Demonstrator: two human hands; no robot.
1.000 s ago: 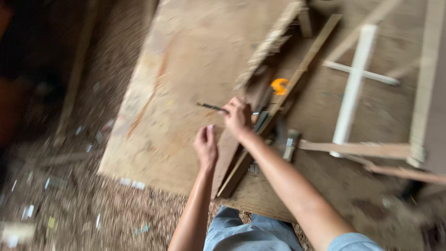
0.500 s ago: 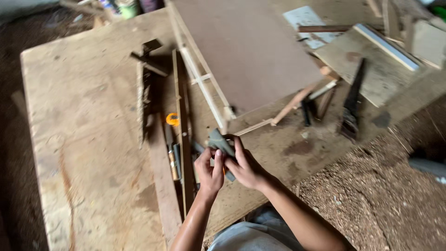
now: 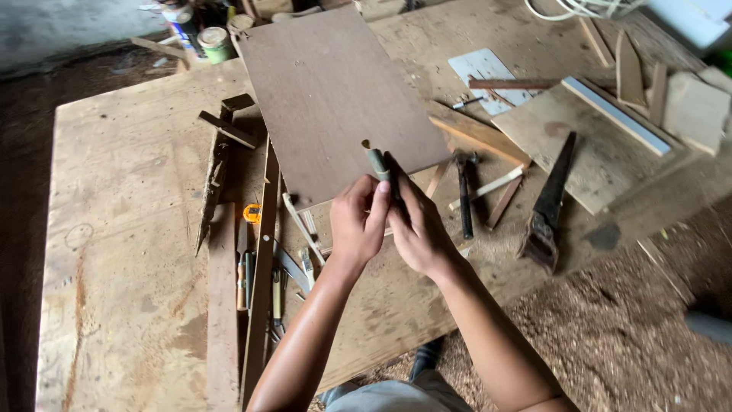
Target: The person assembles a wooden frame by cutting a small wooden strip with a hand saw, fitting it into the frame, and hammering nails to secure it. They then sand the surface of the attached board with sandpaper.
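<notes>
Both hands hold one small tool (image 3: pixel 379 166) up above the worktop (image 3: pixel 130 229). It is a short, slim stick, greyish-green along its upper part, with a darker strip running down beside it into the grip. It stands nearly upright, leaning slightly to the left, and its top end is small and pale brown. The lower part is hidden in the grip, so its full length cannot be told. The left hand (image 3: pixel 357 221) wraps it from the left, thumb up along the shaft; the right hand (image 3: pixel 418 225) pinches it from the right. The tool sits in front of the near edge of the brown board (image 3: pixel 328 91).
</notes>
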